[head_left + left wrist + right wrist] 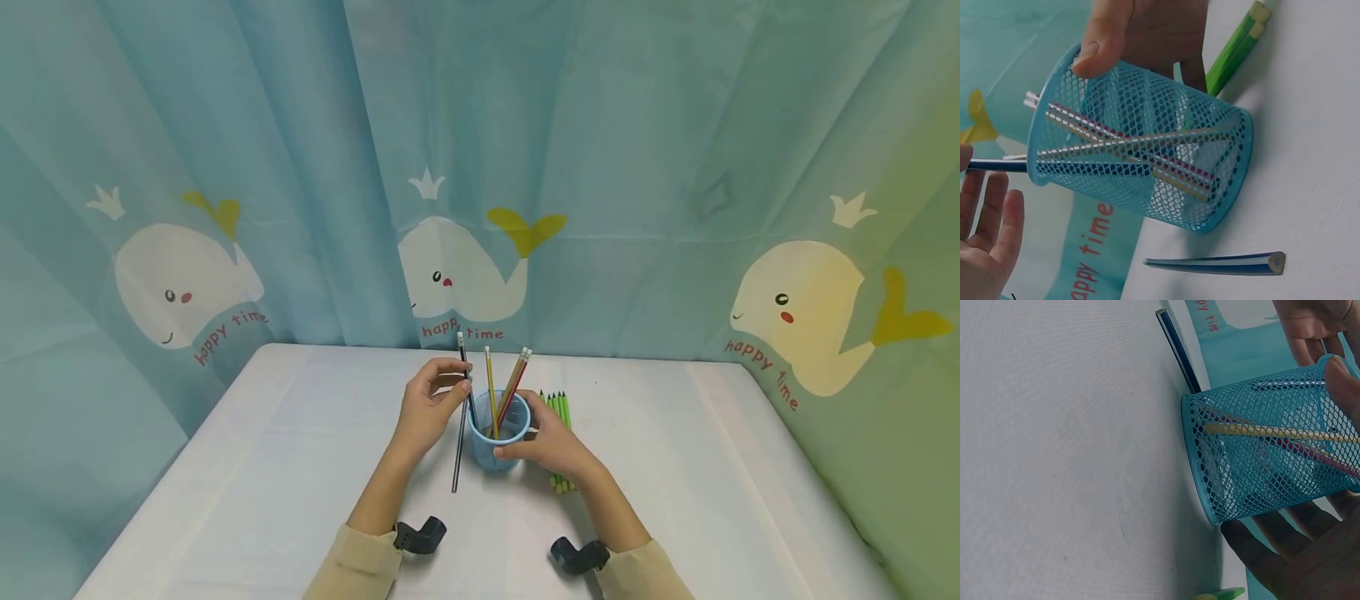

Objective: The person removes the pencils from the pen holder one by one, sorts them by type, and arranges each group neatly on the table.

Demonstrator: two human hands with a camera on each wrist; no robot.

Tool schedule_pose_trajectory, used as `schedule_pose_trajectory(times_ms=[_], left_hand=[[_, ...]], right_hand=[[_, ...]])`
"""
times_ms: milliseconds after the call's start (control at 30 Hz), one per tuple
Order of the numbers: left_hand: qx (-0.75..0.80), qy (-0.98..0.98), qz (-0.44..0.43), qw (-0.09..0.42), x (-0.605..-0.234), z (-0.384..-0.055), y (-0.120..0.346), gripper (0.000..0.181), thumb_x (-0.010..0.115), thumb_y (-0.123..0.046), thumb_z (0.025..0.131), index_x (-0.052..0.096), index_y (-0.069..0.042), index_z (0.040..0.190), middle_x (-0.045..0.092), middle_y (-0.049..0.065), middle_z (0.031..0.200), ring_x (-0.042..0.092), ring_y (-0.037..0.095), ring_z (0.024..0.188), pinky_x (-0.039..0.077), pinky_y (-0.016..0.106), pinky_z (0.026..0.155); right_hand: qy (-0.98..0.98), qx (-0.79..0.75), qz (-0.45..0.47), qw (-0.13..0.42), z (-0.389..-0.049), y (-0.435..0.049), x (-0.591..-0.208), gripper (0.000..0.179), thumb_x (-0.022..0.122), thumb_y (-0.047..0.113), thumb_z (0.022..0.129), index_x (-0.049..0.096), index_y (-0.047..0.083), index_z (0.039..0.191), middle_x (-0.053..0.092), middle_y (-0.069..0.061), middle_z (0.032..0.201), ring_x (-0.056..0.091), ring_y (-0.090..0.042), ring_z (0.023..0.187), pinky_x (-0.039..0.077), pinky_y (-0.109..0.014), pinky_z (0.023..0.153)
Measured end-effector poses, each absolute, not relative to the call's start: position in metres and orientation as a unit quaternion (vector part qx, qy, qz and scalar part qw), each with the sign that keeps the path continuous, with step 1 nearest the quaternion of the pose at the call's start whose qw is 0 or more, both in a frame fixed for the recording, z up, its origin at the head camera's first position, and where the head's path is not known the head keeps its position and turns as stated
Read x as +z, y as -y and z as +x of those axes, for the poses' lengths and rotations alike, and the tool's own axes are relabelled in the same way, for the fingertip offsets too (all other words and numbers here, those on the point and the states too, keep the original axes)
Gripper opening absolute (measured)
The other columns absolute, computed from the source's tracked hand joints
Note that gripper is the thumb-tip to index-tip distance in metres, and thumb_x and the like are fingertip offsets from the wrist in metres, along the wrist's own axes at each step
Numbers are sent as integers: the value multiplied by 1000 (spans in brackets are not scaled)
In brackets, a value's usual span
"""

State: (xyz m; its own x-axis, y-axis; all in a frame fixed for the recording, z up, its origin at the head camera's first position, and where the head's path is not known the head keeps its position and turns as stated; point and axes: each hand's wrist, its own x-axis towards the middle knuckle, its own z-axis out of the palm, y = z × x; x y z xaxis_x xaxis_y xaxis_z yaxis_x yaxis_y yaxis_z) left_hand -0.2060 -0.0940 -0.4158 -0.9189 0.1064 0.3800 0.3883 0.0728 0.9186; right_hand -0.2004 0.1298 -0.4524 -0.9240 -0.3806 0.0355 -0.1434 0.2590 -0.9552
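My left hand (423, 412) pinches a dark blue pencil (462, 348) near its white eraser end. The pencil's lower part is inside a light blue mesh pen cup (1147, 194), as the left wrist view shows through the mesh. My right hand (558, 448) grips the cup around its right side, thumb near the rim and fingers behind. A yellow pencil (491, 379), a red pencil (519, 375) and a tan one beside it lean in the cup, eraser ends up. Another dark blue pencil (457, 467) lies on the table just left of the cup.
Several green pencils (564, 412) lie side by side to the right of the cup, partly hidden by my right hand. The white table (285, 492) meets a blue curtain (637, 167) with whale prints at its far edge.
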Motion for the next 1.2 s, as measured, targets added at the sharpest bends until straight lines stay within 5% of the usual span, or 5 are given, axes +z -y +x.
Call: schedule_pose_trajectory(times_ms=[933,1200], left_hand=[[-677,692,-201,150,-385,-192,103,27,68,-4,93,59,-1,118,63,19,125,63,27,109,58,25,88],[-677,684,-205,180,-376,-188,107,27,70,-4,92,60,-2,117,65,14,121,64,21,106,58,25,90]], right_hand=[[-778,-594,-177,99,-201,-128,-453,87,88,14,73,40,5,146,58,-12,135,54,-36,127,44,-59,106],[-779,-593,-175,98,-201,-129,-453,84,89,16,73,43,11,143,58,-11,135,54,-34,128,43,-58,107]])
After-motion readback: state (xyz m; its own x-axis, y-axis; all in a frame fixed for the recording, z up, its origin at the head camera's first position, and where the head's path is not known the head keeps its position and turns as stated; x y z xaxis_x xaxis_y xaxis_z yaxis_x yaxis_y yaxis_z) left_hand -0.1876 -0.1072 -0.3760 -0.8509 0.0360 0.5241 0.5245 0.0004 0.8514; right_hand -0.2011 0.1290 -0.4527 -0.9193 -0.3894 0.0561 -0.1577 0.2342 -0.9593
